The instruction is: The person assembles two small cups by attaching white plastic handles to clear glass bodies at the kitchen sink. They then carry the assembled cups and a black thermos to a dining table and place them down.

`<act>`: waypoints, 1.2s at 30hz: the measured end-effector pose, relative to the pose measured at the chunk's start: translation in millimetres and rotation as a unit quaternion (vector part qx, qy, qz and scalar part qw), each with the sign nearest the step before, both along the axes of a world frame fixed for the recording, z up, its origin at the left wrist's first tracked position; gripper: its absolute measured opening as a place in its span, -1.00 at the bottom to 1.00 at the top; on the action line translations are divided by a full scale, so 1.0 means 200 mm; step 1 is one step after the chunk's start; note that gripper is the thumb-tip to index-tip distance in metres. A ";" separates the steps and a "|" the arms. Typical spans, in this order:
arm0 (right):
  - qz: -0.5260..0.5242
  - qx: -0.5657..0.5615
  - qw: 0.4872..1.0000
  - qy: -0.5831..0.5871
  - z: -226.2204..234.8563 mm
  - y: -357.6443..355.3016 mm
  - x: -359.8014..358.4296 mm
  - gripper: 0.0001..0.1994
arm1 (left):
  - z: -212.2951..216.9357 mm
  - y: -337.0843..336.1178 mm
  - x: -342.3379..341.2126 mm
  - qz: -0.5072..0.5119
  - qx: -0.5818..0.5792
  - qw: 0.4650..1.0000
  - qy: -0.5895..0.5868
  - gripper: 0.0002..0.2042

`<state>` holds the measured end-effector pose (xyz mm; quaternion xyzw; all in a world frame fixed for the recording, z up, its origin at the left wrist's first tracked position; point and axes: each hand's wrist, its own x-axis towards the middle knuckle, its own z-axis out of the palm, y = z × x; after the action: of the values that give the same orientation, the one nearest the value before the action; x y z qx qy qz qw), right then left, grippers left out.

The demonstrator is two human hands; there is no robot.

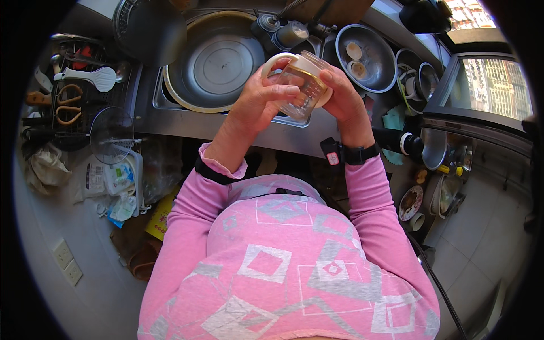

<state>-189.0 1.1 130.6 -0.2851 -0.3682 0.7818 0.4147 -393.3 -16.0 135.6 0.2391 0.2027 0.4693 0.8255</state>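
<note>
A clear jug (pixel 298 96) with a cream handle, a gold-edged cream collar and rows of small dots is held tilted between both hands. My left hand (pixel 256 101) is closed round the handle side, its thumb across the clear wall. From the other side my right hand (pixel 347 97) grips the jug by the collar, the fingers partly hidden behind it. The jug is above the front edge of the sink (pixel 170 97). Behind my left hand a large metal basin (pixel 175 85) with a gold-coloured rim sits in the sink.
The faucet (pixel 271 25) stands behind the jug. To the right are a steel bowl (pixel 377 85) holding small pale round things, and an open window (pixel 481 85). A rack at the left carries a white rice paddle (pixel 93 77), scissors (pixel 69 105) and a round strainer (pixel 112 136).
</note>
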 end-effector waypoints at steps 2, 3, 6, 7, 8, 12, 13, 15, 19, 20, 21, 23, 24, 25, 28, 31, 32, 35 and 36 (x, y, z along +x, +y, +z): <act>-0.005 -0.013 1.000 0.002 -0.02 0.00 -0.01 -0.31 | -0.02 0.01 0.00 -0.001 -0.003 1.000 -0.013 -0.33; -0.008 -0.022 1.000 0.003 -0.02 0.01 -0.02 -0.32 | -0.04 0.02 0.00 0.009 -0.008 1.000 0.004 -0.34; 0.012 -0.040 0.999 -0.010 -0.05 0.01 -0.02 -0.33 | -0.07 0.04 -0.01 0.026 -0.022 0.999 0.031 -0.36; 0.019 -0.044 0.999 -0.018 -0.06 0.01 -0.01 -0.32 | -0.07 0.04 -0.01 0.021 -0.024 0.999 0.030 -0.36; 0.028 -0.038 0.998 -0.029 -0.07 0.02 -0.01 -0.31 | -0.08 0.05 -0.02 0.016 -0.022 0.999 0.026 -0.37; 0.057 -0.020 0.996 -0.072 -0.07 0.04 0.04 -0.22 | -0.06 0.07 -0.03 -0.051 -0.012 0.997 0.048 -0.34; 0.067 -0.016 0.994 -0.082 -0.07 0.05 0.06 -0.19 | -0.05 0.07 -0.03 -0.055 -0.003 0.996 0.066 -0.34; 0.086 0.014 0.992 -0.096 -0.04 0.07 0.10 -0.15 | -0.03 0.07 -0.02 -0.062 0.027 0.993 0.101 -0.34; 0.121 0.062 0.979 -0.151 0.05 0.10 0.17 -0.13 | 0.00 0.07 -0.01 -0.059 0.074 0.983 0.159 -0.33; 0.118 0.071 0.974 -0.177 0.07 0.11 0.18 -0.13 | 0.01 0.07 -0.01 -0.057 0.078 0.981 0.169 -0.33; 0.097 0.116 0.974 -0.171 0.08 0.11 0.17 -0.16 | 0.01 0.07 0.00 -0.049 0.082 0.980 0.173 -0.34; 0.094 0.116 0.974 -0.173 0.12 0.11 0.17 -0.18 | 0.02 0.05 0.01 -0.031 0.092 0.978 0.184 -0.36; 0.096 0.120 0.973 -0.174 0.13 0.12 0.16 -0.19 | 0.02 0.04 0.01 -0.026 0.096 0.977 0.188 -0.33; 0.085 0.104 0.975 -0.175 0.14 0.12 0.14 -0.22 | 0.02 0.04 0.02 -0.022 0.101 0.976 0.194 -0.30; 0.077 0.084 0.975 -0.193 0.16 0.10 0.12 -0.31 | 0.01 0.02 0.03 0.029 0.109 0.963 0.245 -0.18; 0.084 0.081 0.973 -0.198 0.16 0.10 0.10 -0.40 | 0.00 0.03 0.01 0.039 0.132 0.935 0.328 -0.04; 0.093 0.085 0.971 -0.202 0.16 0.11 0.09 -0.41 | 0.00 0.03 0.00 0.030 0.132 0.920 0.367 0.00; 0.119 0.095 0.966 -0.210 0.16 0.14 0.08 -0.40 | 0.02 0.03 0.00 0.052 0.172 0.893 0.412 0.00; 0.127 0.097 0.964 -0.211 0.17 0.15 0.08 -0.38 | 0.03 0.02 0.00 0.053 0.179 0.890 0.415 0.00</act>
<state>-172.8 30.8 165.3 -0.3530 -0.5547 0.7108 0.2500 -393.2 -11.8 142.2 0.5450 0.4518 0.3983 0.5833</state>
